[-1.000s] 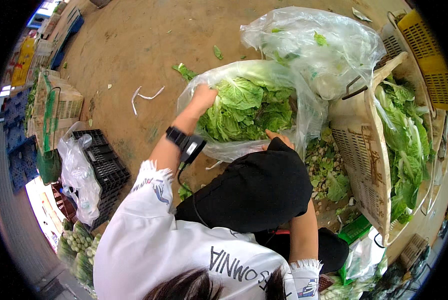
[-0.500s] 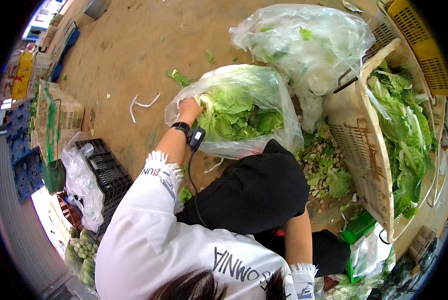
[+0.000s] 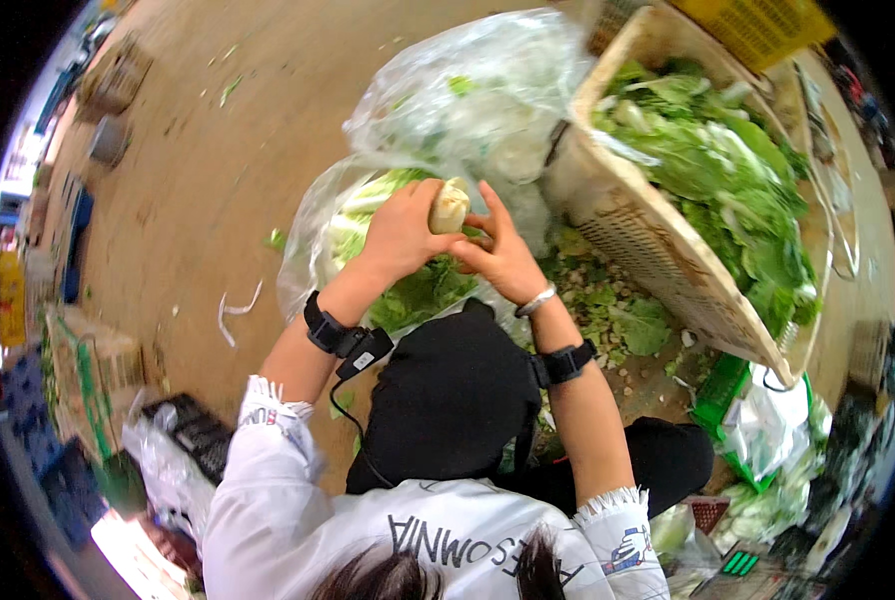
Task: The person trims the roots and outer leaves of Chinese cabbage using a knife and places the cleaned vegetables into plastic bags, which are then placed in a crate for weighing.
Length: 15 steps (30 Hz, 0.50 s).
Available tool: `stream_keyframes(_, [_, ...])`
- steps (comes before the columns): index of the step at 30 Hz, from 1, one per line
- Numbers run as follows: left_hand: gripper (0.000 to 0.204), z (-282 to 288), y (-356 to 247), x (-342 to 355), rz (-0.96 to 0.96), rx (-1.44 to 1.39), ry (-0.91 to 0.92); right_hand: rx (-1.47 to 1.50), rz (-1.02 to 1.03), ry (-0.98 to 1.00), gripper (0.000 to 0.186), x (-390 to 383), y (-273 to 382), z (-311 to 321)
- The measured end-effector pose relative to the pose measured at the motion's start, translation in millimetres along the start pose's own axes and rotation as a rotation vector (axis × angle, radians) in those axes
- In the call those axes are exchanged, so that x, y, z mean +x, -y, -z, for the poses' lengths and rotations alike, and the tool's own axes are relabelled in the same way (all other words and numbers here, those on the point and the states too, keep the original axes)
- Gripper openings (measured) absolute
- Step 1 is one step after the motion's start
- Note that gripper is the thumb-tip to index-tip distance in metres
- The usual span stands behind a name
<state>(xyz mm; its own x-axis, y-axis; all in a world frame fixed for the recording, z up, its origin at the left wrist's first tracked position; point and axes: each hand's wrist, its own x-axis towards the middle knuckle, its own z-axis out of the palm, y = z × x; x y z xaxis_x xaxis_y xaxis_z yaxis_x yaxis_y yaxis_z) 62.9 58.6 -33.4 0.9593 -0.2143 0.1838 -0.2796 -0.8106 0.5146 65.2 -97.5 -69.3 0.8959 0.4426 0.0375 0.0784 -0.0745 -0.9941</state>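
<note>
My left hand point(image 3: 400, 232) is closed round a head of leafy greens point(image 3: 450, 207), its pale cut stem end sticking out on the right. Beside that stem end is my right hand point(image 3: 505, 262), index finger raised and thumb stretched toward my left thumb; the fingers are apart, and nothing shows in them. Both hands are over a clear plastic bag point(image 3: 300, 262) that stands in front of my knees. Leafy greens point(image 3: 408, 300) fill the bag, partly hidden by my hands and forearms.
A tilted cream crate point(image 3: 658, 265) of leafy greens stands to the right, below a yellow crate point(image 3: 758, 30). Another clear bag point(image 3: 468, 100) lies beyond. Trimmings point(image 3: 618, 300) litter the floor by the crate. Crates and a plastic bag point(image 3: 168, 460) sit at the left.
My left hand has come up from the bag with the head of leafy greens. My right hand has moved up from beside my knee to meet it. The view has turned right.
</note>
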Motion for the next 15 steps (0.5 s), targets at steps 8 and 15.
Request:
stream_keyframes(8, [0.070,89.6,-70.5,65.4,-0.262,-0.053,0.653,0.272,0.034,-0.299,0.058,-28.1,65.9,45.2])
stream_keyframes(15, [0.065,63.6,-137.0,53.3,-0.425,-0.098,0.651,0.564,-0.019,-0.310,0.060,-85.6,89.7,81.6])
